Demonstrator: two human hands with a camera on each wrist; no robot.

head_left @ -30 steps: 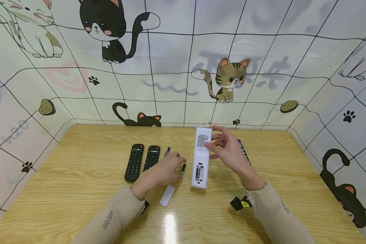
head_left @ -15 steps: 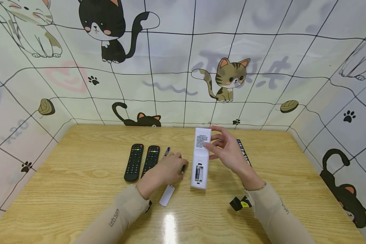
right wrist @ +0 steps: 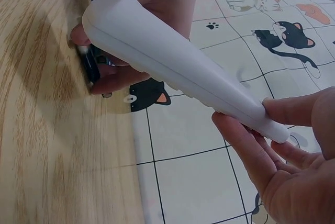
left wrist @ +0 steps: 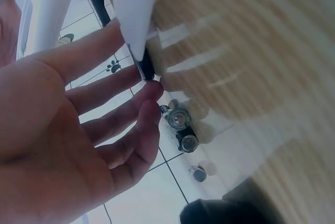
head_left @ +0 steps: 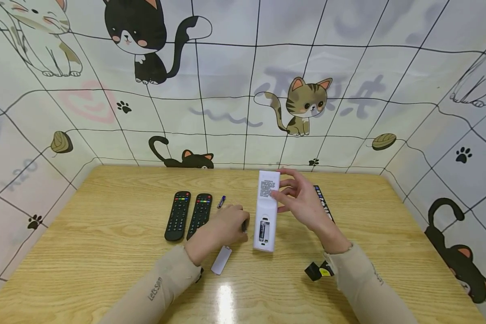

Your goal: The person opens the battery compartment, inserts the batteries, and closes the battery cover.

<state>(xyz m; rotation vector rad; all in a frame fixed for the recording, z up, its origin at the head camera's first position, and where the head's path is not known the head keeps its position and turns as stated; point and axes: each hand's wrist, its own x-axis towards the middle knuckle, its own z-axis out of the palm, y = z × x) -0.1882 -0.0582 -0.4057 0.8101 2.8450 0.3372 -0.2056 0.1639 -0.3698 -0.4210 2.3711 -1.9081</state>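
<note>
My right hand (head_left: 301,198) holds a white remote control (head_left: 268,202) by its upper part, back side toward me. Its battery compartment lies uncovered, with one battery (head_left: 263,230) inside and a bare slot beside it. Just left of the remote, my left hand (head_left: 222,225) pinches a dark battery (head_left: 244,226) at the table, mostly hidden by the fingers. That dark battery (right wrist: 90,69) shows between thumb and finger in the right wrist view. The white battery cover (head_left: 221,260) lies below the left hand.
Two black remotes (head_left: 177,216) lie side by side at left, one partly behind the left hand. A blue battery (head_left: 221,201) lies beyond that hand. Another black remote (head_left: 323,201) shows behind the right hand. A black block with a yellow label (head_left: 319,271) sits at the right wrist.
My left hand has shifted slightly right and its fingers have come together on the dark battery, now mostly covered. The right hand and white remote have hardly moved.
</note>
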